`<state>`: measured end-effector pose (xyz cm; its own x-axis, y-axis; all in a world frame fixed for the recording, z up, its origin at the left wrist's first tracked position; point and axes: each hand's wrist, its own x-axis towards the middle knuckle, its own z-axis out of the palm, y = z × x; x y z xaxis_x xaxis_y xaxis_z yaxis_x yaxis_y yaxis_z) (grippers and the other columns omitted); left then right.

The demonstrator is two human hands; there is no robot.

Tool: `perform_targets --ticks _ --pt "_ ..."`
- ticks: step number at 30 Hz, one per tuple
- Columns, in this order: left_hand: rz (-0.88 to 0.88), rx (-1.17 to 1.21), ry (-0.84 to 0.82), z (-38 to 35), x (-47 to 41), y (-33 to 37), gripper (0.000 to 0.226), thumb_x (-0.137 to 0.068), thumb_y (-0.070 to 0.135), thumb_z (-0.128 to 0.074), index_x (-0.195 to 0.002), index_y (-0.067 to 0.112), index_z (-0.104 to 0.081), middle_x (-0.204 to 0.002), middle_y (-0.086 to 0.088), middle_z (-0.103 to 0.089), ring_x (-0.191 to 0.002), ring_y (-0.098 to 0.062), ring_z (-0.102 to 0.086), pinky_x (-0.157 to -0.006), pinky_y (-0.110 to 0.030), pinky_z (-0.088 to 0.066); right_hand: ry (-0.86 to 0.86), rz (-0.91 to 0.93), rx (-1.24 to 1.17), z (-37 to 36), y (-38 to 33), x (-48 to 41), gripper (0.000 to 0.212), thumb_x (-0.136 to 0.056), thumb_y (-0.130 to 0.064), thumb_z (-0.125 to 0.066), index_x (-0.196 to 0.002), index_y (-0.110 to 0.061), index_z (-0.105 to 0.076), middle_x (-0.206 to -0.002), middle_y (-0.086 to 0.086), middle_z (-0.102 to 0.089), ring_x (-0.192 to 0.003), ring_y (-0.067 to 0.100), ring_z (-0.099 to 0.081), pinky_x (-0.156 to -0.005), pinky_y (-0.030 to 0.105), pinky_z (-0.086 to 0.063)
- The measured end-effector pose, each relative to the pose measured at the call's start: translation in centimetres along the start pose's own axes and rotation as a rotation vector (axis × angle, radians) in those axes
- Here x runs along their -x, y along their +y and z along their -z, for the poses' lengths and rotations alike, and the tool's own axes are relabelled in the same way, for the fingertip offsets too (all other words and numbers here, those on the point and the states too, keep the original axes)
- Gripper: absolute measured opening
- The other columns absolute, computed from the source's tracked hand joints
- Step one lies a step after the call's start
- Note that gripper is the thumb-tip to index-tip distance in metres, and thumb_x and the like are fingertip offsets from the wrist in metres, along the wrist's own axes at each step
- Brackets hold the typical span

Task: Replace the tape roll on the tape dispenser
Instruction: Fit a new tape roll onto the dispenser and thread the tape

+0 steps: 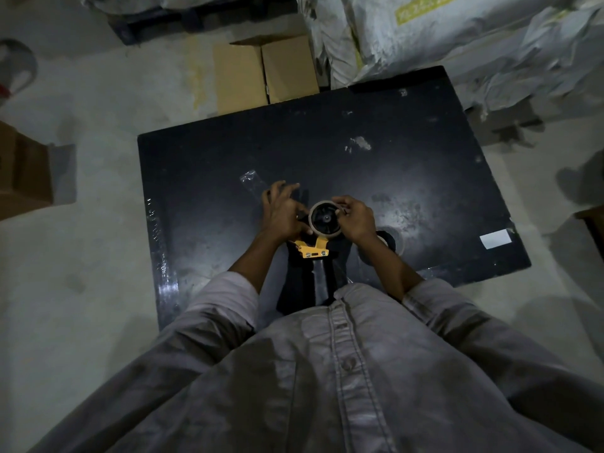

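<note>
A yellow tape dispenser (312,248) with a black handle lies on the black table (327,152), its handle pointing toward my body. A thin roll or core (313,209) sits around its black hub wheel. My right hand (356,219) pinches the right rim of that roll. My left hand (284,212) presses on the dispenser's left side, beside the roll, fingers partly spread. A second tape roll (390,241) lies on the table just right of my right wrist, partly hidden by it.
A strip of clear tape (250,178) is stuck to the table beyond my left hand. A white label (496,238) sits near the right edge. Cardboard boxes (264,71) and bulky sacks (457,37) stand on the floor behind the table.
</note>
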<state>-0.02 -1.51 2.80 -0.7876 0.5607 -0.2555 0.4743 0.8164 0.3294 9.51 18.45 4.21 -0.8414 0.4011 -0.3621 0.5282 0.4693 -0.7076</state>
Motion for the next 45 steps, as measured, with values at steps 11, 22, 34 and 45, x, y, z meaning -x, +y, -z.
perform_targets --ticks 11,22,34,45 --pt "-0.129 -0.059 0.258 -1.8 1.3 -0.1 0.012 -0.082 0.035 -0.091 -0.094 0.035 -0.089 -0.16 -0.001 -0.058 -0.146 -0.038 -0.041 -0.112 -0.056 -0.033 0.005 0.037 -0.022 0.3 -0.4 0.2 0.041 -0.101 -0.007 -0.074 -0.142 -0.013 -0.07 -0.135 0.009 -0.077 -0.129 0.023 -0.07 -0.117 0.036 -0.053" --pt "-0.068 0.015 0.136 -1.5 2.0 0.1 0.035 -0.076 0.061 -0.09 -0.102 0.037 -0.089 -0.171 -0.002 -0.043 -0.154 -0.038 -0.03 -0.121 -0.062 -0.026 -0.116 0.053 0.094 0.9 -1.0 0.0 0.054 -0.102 -0.023 -0.075 -0.155 -0.021 -0.063 -0.15 0.004 -0.07 -0.138 0.023 -0.066 -0.116 0.033 -0.05" --pt "-0.054 0.023 0.392 -4.5 3.6 1.0 0.023 -0.089 0.048 -0.073 -0.097 0.033 -0.089 -0.157 -0.001 -0.059 -0.149 -0.039 -0.041 -0.113 -0.06 -0.029 -0.125 0.048 0.07 1.5 -1.5 0.3 0.051 -0.106 -0.019 -0.071 -0.156 -0.022 -0.062 -0.154 0.004 -0.068 -0.143 0.022 -0.062 -0.118 0.03 -0.046" --pt "0.016 0.106 0.48 -5.2 3.1 1.5 0.012 -0.085 0.039 -0.083 -0.09 0.029 -0.088 -0.156 -0.004 -0.059 -0.147 -0.039 -0.036 -0.113 -0.065 -0.031 -0.11 0.049 0.137 1.5 -0.6 -0.4 0.063 -0.094 0.007 -0.059 -0.149 -0.022 -0.069 -0.149 0.005 -0.071 -0.141 0.025 -0.064 -0.124 0.037 -0.048"
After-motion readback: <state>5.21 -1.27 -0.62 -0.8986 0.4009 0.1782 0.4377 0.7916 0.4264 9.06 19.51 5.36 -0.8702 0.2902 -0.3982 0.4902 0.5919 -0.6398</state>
